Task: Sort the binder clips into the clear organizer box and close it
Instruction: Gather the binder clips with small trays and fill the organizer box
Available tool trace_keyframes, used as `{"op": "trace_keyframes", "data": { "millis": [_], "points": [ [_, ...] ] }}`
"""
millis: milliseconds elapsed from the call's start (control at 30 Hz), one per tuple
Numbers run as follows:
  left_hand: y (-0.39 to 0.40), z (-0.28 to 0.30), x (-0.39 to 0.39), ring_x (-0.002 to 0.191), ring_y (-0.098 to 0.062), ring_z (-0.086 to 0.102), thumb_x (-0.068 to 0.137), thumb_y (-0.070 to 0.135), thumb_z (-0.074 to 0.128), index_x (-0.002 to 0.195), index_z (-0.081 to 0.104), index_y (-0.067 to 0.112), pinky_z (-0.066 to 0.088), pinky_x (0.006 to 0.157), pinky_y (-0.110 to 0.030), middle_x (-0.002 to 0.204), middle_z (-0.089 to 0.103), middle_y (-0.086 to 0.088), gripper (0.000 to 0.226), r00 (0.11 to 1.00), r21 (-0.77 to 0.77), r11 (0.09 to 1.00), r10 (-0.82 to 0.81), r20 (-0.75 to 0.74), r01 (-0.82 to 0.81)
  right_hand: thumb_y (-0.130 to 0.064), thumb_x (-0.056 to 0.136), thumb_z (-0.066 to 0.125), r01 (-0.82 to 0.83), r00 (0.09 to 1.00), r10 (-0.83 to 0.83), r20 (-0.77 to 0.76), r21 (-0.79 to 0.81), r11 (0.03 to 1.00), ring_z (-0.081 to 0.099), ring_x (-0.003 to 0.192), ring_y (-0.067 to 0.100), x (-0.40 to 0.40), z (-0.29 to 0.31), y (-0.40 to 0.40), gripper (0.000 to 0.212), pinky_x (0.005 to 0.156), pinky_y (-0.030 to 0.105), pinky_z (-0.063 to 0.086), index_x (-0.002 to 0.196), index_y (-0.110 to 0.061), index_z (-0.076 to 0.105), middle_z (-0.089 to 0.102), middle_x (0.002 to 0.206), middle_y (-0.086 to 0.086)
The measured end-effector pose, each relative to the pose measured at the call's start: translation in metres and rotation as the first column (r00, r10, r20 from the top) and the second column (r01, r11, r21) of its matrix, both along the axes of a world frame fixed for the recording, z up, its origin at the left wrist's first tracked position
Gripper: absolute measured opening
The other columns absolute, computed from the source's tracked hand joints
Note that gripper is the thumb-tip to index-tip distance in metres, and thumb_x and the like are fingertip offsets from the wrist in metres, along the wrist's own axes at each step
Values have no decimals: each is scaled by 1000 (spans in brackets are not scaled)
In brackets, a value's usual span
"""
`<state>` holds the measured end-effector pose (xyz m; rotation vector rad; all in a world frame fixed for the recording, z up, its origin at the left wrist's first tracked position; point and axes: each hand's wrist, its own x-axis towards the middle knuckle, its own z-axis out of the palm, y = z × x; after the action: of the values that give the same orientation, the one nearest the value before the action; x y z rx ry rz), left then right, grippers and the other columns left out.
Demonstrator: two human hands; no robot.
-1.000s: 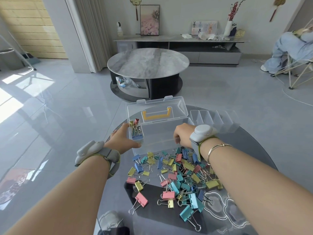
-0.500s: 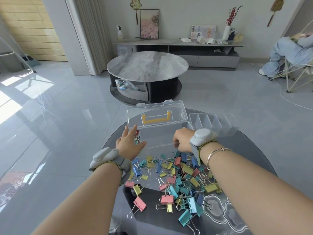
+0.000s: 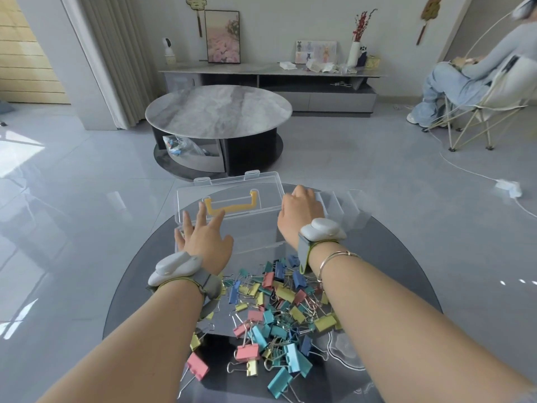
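Clear plastic organizer box [image 3: 255, 228], one, lid up, sits near the round glass tabletop's [image 3: 392, 257] far edge. Left hand [image 3: 203, 239] spreads wide over it; right hand [image 3: 300, 212] curls on one clear tray [image 3: 343, 205]. Dozens of pastel metal binder clips [image 3: 273, 309] pile centrally.

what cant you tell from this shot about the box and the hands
Head view only:
- Inside of the clear organizer box: the left hand covers its left end; clips inside unseen.
- Right hand fingertips: hidden behind its knuckles, grip unclear.
- Clear insert tray: partly behind the right hand.
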<state>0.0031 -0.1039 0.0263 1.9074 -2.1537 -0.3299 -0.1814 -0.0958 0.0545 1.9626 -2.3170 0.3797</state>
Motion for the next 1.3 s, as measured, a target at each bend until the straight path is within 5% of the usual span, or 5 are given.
{"op": "trace_keyframes", "data": {
  "millis": [200,533,1000,1167,1300],
  "points": [
    [-3,-21,-22,143,-25,-22,67,91,20,147,10,50,-26,103,-50,158,-12,13,90,960,51,972,-233,156,228,-8,82,52,-6,1000,5,6,159,987,43,115,32,-23,-8,-1,36,78,37,33,117,-10,44,61,115,12],
    [-16,-25,-19,144,-24,-19,60,93,5,146,10,50,-27,101,-52,158,-15,14,96,941,21,974,-223,254,225,3,77,52,-37,997,27,68,154,987,46,110,32,-24,3,3,37,79,32,29,110,-10,46,57,111,16],
    [25,2,-23,146,-25,-10,63,89,37,151,-1,35,-15,110,-57,159,-7,12,110,973,126,970,-218,70,209,3,71,57,-103,991,108,-84,56,993,51,103,31,-10,50,34,37,76,34,30,105,-11,50,63,101,12],
    [56,21,-1,147,-20,-3,51,92,45,151,0,31,-8,114,-56,159,7,13,125,977,113,971,-203,-58,209,-5,75,51,-141,987,140,78,11,990,55,85,28,4,68,67,20,76,34,45,83,-23,52,64,89,3],
    [97,31,21,147,-20,7,40,95,40,151,5,27,-2,115,-56,159,17,6,135,979,147,969,-188,-77,197,-1,78,58,-301,872,227,433,109,948,70,84,15,32,70,110,29,77,34,55,65,-24,47,68,70,-6]
  ]
}}
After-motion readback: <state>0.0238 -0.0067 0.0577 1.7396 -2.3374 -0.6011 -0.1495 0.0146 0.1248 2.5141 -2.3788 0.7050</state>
